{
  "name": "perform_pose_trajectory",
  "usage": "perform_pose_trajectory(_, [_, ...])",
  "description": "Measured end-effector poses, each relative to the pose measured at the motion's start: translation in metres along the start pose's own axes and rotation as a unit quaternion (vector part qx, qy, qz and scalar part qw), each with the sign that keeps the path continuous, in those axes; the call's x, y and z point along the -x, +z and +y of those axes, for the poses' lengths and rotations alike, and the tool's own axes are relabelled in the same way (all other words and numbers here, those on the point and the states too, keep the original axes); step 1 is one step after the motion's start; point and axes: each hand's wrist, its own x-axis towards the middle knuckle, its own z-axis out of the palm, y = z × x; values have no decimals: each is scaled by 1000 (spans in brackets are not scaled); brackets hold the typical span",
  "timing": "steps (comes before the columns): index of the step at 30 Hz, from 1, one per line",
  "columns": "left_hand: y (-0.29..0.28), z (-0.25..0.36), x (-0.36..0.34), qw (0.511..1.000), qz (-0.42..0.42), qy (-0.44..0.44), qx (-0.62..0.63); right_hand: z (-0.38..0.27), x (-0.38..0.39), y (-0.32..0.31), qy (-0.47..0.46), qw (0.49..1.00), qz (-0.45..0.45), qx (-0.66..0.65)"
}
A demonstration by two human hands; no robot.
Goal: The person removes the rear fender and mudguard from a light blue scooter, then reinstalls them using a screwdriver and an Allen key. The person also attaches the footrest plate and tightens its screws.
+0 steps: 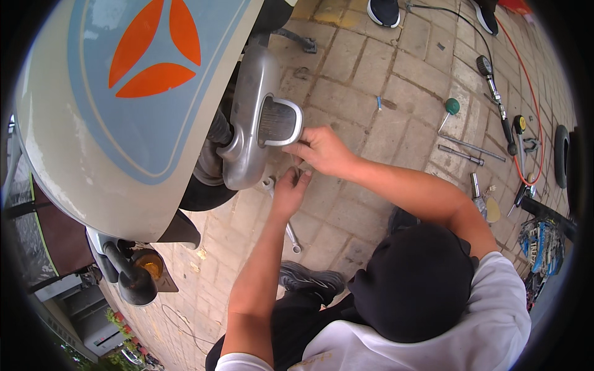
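Note:
Neither of my own hands is in view. Below me, another person in a black cap [414, 284] and white shirt [427, 349] crouches beside a scooter with a cream body panel [142, 204]. This person's right hand [322, 150] pinches at the lower edge of a silver-framed ribbed piece [278, 120] on a grey metal casing [247, 117]. Their left hand [291, 190] is just below, thumb and fingers together. Anything small between those fingers is too small to make out. A combination wrench [291, 237] lies on the paving, partly behind the left forearm.
On the brick paving [346, 55] to the right lie a green-handled tool [452, 107], metal rods and sockets [461, 154], a pressure gauge [484, 65] and a red hose [539, 105]. A small tyre [562, 156] is at the right edge. Dark shoes [383, 12] show at the top.

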Motion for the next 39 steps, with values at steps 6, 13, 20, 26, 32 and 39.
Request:
perform_pose_trajectory(6, [-45,50,69,994,-8,-77,-74,-7,5,11,91,978,-31,-184])
perform_pose_trajectory(13, [-73,70,80,980,-101,-136,-104,-13,8,12,150,942,-32,-300])
perform_pose_trajectory(20, [-33,37,40,993,-85,-38,-75,-2,12,9,78,985,-24,-151])
perform_pose_trajectory(26, [3,14,-13,995,1,85,-51,11,0,-3,-205,959,45,189])
perform_pose_trajectory(32, [25,16,-47,991,64,121,-6,16,-14,-19,-261,931,22,255])
perform_pose_trajectory(39, [13,40,-32,988,79,55,121,15,-9,-3,-237,954,60,172])
